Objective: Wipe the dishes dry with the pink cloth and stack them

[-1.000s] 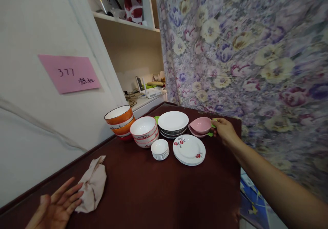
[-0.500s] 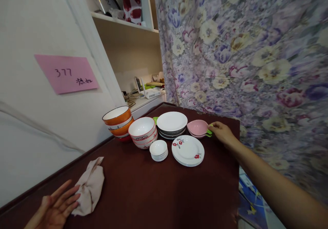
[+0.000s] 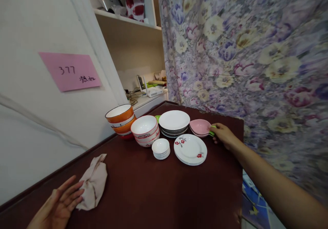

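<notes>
At the right of the stacked dishes, my right hand is closed on the green leaf-like handle of a pink bowl. Another pink bowl lies directly beneath it, and its handle is mostly hidden by my fingers. At the lower left, my left hand is open, palm partly up, with its fingertips at the edge of a crumpled pale pink cloth. It does not grip the cloth.
Flowered white plates, a stack topped by a white plate, small white dishes, red-rimmed bowls and orange bowls stand on the dark red table. A floral curtain hangs behind; a wall borders the left.
The fingers of my right hand have curled further around the handle. The whole view has shifted slightly; the dishes and the cloth keep their places.
</notes>
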Demonstrator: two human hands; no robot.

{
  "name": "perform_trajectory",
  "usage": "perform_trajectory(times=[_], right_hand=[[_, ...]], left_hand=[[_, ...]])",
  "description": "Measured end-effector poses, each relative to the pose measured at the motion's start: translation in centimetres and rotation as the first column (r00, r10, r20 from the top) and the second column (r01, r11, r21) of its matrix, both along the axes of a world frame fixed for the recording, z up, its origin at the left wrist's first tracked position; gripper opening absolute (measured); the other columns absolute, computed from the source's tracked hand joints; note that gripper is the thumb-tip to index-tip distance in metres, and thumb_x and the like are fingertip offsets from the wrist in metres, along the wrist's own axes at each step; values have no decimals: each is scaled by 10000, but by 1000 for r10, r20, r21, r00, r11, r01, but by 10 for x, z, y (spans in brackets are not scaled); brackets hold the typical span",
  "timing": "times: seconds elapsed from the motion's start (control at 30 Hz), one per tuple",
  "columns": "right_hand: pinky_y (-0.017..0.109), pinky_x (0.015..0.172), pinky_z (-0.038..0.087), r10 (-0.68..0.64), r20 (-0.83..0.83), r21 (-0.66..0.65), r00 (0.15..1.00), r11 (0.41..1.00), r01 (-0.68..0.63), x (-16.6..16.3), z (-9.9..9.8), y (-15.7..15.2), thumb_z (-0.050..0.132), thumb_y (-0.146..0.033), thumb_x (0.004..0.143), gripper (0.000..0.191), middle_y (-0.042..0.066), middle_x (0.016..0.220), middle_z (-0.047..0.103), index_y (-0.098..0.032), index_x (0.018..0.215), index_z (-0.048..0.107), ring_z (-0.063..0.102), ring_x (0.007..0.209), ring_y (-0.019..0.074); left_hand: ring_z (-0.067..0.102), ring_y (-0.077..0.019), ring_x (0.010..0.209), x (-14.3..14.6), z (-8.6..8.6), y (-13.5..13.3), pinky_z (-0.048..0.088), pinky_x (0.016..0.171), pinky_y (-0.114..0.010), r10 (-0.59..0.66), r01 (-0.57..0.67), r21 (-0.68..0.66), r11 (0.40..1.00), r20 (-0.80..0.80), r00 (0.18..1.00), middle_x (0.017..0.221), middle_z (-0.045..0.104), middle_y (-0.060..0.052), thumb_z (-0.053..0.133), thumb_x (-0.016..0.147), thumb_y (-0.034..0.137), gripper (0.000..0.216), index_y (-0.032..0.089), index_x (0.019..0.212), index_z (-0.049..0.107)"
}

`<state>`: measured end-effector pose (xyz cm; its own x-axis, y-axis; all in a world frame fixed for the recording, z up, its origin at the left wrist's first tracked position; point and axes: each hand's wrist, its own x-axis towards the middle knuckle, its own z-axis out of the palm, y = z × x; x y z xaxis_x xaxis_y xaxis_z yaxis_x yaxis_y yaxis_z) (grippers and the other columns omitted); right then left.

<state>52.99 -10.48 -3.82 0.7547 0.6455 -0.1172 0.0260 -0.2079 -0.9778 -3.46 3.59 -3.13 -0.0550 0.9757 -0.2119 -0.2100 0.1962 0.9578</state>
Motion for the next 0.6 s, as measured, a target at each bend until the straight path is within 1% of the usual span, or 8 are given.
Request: perform_trajectory(times=[0.07,0.17,0.3,0.4,0.5,0.6], right_hand=[[187,358,401,4,-33,30,999,1000,-3,4,-1,1,614,-239,786,112,-42,550,527,-173,855,555,474,398,88],[179,357,393,1,-45,64,999,998,2,12,-3,3,638,-234,755,129,-40,536,522,-163,846,580,461,397,82],[175,335,351,-5,-20,67,1000,998,6,21,-5,7,637,-236,742,147,-51,503,497,-156,859,599,423,365,77],[182,338,338,-30,12,67,999,997,30,22,-7,8,640,-250,741,184,-53,523,509,-163,897,595,416,357,76],[203,371,368,-45,38,51,998,998,43,24,-11,7,645,-318,754,223,-33,563,533,-168,911,595,459,396,95],[263,461,435,-46,95,9,994,999,45,30,-16,3,607,-456,786,301,46,701,618,-178,902,614,567,541,161]], left_hand=[[668,-221,837,1,1,0,605,658,-263,2,-2,-9,1000,17,1000,958,745,-47,707,653,533,485,257,1052,681],[658,-222,860,0,0,0,601,675,-264,-8,9,-9,1000,24,1000,985,733,-59,708,662,519,502,249,1084,670],[650,-217,861,-1,0,-1,599,673,-263,-8,8,-20,1000,29,1000,995,726,-54,696,676,518,493,256,1092,665],[649,-213,868,-1,1,-1,597,677,-261,-6,7,-33,999,32,999,1008,724,-51,696,680,515,493,259,1101,661],[655,-208,846,1,2,-2,595,676,-263,-11,12,-36,999,37,999,1005,725,-47,699,686,509,502,258,1118,656],[664,-202,808,3,1,-5,592,676,-278,-21,21,-2,1000,58,998,987,726,-54,707,696,480,510,242,1143,647]])
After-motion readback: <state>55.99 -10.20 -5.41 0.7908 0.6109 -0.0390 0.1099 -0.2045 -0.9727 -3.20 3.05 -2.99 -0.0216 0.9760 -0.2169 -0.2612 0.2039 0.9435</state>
